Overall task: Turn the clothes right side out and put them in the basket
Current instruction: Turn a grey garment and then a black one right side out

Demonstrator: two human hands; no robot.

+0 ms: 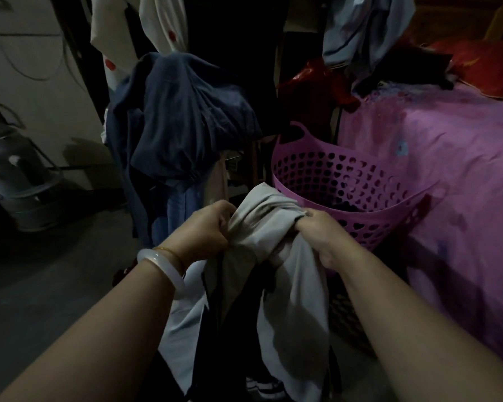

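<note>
With my left hand (208, 226) and right hand (321, 232) both gripping the bunched pale grey cotton garment (269, 227), I'd pull steadily apart, then drop it right into the purple perforated plastic basket (360, 181)

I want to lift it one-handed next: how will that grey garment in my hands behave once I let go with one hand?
The grey garment probably flops: it bunches between left hand and right hand and hangs in loose folds. It looks thin, so likely light. One grip would likely let it drape long.

One purple basket (346, 184), one grey garment (273, 227), two hands, perhaps two bracelets (163, 265)
</note>
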